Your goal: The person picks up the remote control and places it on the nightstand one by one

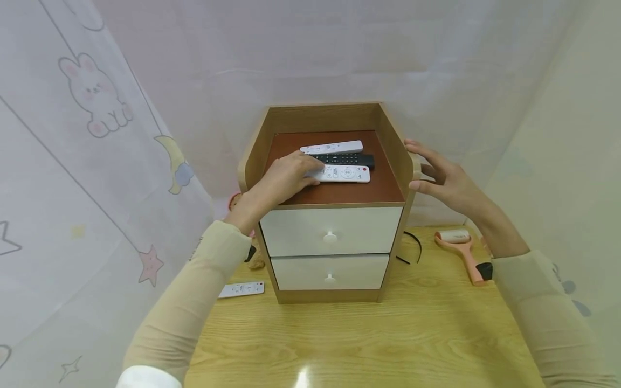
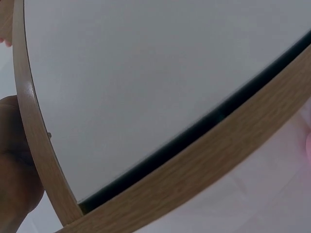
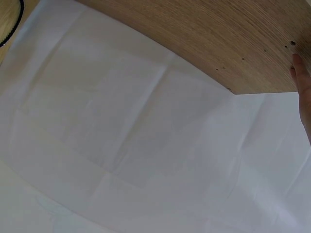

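Observation:
A small wooden cabinet [image 1: 330, 297] with two white drawers stands on the table. On its brown top lie a white remote [image 1: 335, 147] at the back, a black remote [image 1: 361, 160] in the middle and another white remote [image 1: 358, 173] at the front. My left hand [image 1: 290, 175] holds the left end of the front white remote, thumb along its near edge and fingers over the far side, hiding that end. My right hand [image 1: 448, 180] rests against the cabinet's right side panel, thumb at the front edge. In the right wrist view, fingers [image 3: 301, 77] touch this panel [image 3: 194, 29].
Left of the cabinet, another white remote [image 1: 245, 289] lies on the table [image 1: 339, 334], near a brown plush item [image 1: 256, 261]. To the right are a black headband-like loop [image 1: 418, 245] and an orange-handled lint roller [image 1: 466, 253]. Pale curtains surround the table.

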The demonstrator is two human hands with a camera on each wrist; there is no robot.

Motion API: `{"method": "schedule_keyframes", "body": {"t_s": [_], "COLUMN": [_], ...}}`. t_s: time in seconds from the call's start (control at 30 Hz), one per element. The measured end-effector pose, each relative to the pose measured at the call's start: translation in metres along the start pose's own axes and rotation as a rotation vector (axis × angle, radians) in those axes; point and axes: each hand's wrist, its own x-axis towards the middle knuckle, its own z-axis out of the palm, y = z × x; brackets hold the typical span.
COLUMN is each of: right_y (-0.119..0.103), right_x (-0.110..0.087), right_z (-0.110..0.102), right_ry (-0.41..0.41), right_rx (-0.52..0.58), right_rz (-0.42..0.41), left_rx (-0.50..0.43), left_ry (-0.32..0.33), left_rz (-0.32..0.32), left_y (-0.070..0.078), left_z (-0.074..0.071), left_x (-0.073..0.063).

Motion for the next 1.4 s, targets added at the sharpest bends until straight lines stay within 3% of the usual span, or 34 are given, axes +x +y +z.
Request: {"method": "schedule_keyframes", "body": {"t_s": [0.23, 0.4, 0.47, 0.57, 0.67, 0.73, 0.83, 0.97, 1.07, 1.17, 1.4], "right_y": [0.001, 0.002, 0.003, 0.002, 0.001, -0.001, -0.003, -0.004, -0.004, -0.004, -0.005], "right_x": [0.000, 0.001, 0.000, -0.001, -0.002, -0.003, -0.003, -0.003, -0.003, -0.003, -0.002], "right_z": [-0.001, 0.002, 0.003, 0.003, 0.002, 0.001, 0.001, 0.001, 0.000, -0.001, 0.000], "right_ry": [-0.001, -0.010, -0.009, -0.005, 0.005, 0.007, 0.007, 0.005, 0.008, 0.014, 0.014], "right_rx": [-0.001, 0.014, 0.015, -0.002, -0.020, -0.032, -0.039, -0.042, -0.042, -0.029, -0.038], "right_rz": [-0.021, -0.023, -0.025, -0.027, -0.022, -0.019, -0.019, -0.019, -0.026, -0.033, -0.029], "left_rx": [-0.002, 0.068, 0.096, 0.092, 0.048, 0.017, -0.024, -0.037, -0.016, -0.002, -0.003], "left_ry": [0.011, 0.054, 0.125, 0.289, 0.456, 0.528, 0.621, 0.705, 0.685, 0.615, 0.291], "left_rz": [-0.024, -0.041, -0.018, 0.069, 0.180, 0.225, 0.220, 0.111, 0.010, -0.117, -0.407], "left_y": [-0.002, 0.005, 0.012, 0.023, 0.028, 0.028, 0.025, 0.012, -0.010, -0.038, -0.103], "left_z": [0.006, 0.001, -0.005, -0.018, -0.030, -0.038, -0.046, -0.047, -0.035, -0.008, 0.090], "left_x": [0.002, -0.009, -0.018, -0.036, -0.058, -0.074, -0.102, -0.140, -0.166, -0.193, -0.250]}}
